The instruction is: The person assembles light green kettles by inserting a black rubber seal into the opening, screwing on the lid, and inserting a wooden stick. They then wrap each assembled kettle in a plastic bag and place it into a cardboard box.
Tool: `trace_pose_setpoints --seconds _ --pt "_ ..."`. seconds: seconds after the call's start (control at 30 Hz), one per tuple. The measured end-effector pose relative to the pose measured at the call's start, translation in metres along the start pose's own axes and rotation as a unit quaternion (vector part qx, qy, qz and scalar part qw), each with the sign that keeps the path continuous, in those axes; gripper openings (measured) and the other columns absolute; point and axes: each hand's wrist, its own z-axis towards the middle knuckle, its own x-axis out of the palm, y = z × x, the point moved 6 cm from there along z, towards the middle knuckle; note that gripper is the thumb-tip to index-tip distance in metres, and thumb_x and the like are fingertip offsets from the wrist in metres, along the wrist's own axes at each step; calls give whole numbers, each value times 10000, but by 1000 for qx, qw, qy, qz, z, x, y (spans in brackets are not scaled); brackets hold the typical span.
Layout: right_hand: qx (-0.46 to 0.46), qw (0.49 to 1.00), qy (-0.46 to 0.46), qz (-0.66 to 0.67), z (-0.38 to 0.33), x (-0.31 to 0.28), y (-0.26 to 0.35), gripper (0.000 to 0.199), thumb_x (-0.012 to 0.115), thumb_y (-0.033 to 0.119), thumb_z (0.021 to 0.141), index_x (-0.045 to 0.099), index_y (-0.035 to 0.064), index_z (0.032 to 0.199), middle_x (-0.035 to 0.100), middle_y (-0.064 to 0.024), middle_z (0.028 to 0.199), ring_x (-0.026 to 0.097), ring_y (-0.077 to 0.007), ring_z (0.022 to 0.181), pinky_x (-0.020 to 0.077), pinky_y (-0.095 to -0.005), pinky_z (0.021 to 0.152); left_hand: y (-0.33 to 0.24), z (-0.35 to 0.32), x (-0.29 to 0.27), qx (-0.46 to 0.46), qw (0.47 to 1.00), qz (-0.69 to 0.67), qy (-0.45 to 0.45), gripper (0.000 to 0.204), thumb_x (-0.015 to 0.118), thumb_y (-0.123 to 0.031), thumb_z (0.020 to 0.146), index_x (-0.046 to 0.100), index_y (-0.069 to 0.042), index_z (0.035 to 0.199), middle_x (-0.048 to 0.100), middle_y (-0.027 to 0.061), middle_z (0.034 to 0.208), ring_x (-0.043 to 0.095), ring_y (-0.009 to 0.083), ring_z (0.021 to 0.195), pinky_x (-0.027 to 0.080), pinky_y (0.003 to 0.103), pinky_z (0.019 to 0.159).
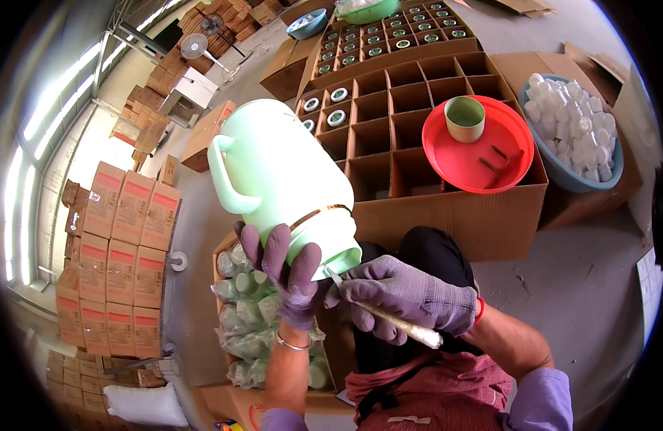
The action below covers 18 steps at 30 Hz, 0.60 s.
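Observation:
A mint-green jug [285, 161] with a large side handle and a gold band is tilted, its mouth end toward me. My left hand [292, 276], in a purple-grey glove, supports it near the mouth, with fingers curled around that end. Closed in a matching glove, my right hand [414, 294] grips a knife [425, 336] whose pale handle looks wrapped. The short blade tip points at the rim of the jug's mouth and appears to touch it. My left palm is partly hidden behind the jug and the knife.
Ahead stands a divided cardboard carton [453, 226]. On it rests a red basin [446, 158] holding a green cup [466, 129]. A blue basin [618, 172] of white plastic pieces is at right. An open box of bagged green parts [256, 312] sits at left, below the jug.

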Motion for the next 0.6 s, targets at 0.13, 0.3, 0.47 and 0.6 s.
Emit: trace_pose_setpoints --seconds 0.13,0.3,0.47,0.6 --pt "21 990 35 137 -3 10 -5 342 505 368 1045 613 51 1118 546 4 728 441 -46 478 353 -192 400 -7 4 2 -41 999 -18 0 847 842 -337 784 323 -130 1421 351 179 1488 294 467 1415 347 617 1123" --pt "6 962 89 256 0 20 -15 357 474 336 1063 600 37 1211 503 18 687 393 -49 433 311 -203 362 -13 4 5 -79 994 -60 -50 688 708 -448 885 357 -157 1401 351 148 1505 275 459 1424 286 627 1145" --pt "-96 848 235 465 10 40 -30 293 472 262 1063 550 38 1235 510 3 717 427 -64 488 358 -201 439 -33 23 9 -33 990 -39 -130 914 829 -383 781 289 -121 1470 342 181 1516 278 446 1434 332 565 1158" --pt "-176 903 141 365 14 44 -37 269 427 211 1071 522 48 1262 512 -4 756 391 -69 437 330 -218 391 -36 32 10 -22 986 -67 -150 923 835 -371 770 290 -138 1476 357 170 1507 282 429 1435 325 565 1161"
